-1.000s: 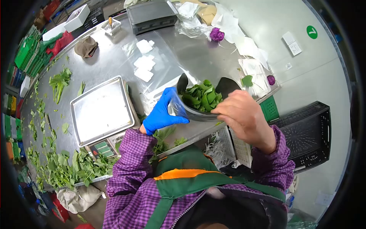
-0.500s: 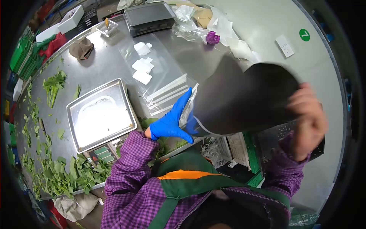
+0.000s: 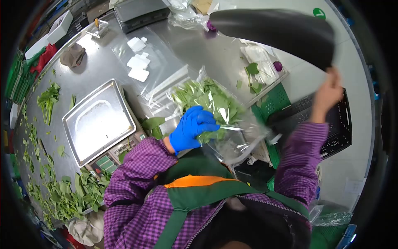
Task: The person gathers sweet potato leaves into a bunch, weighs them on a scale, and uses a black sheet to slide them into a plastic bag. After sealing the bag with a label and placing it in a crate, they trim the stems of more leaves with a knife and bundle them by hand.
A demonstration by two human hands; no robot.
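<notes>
Bagged greens (image 3: 217, 97) tight in curled left hand (image 3: 192, 129), black sheet (image 3: 282, 30) in grip of outstretched right hand (image 3: 330, 89)

Black sheet (image 3: 277, 31), flexible, withdrawn from clear bag (image 3: 242, 151).
Sheet: formerly curled inside the bag around leafy greens (image 3: 211, 97); now wholly free of it, raised at upper right, one end in the bare right hand (image 3: 329, 89), which has moved from the rim to well apart from the bag. Greens: hidden behind the sheet half a second ago, now visible through film. Bag: near end now slack. Gloved left hand (image 3: 192, 128): formerly spread wide, fingers (image 3: 204, 119) now curled against the bag.
</notes>
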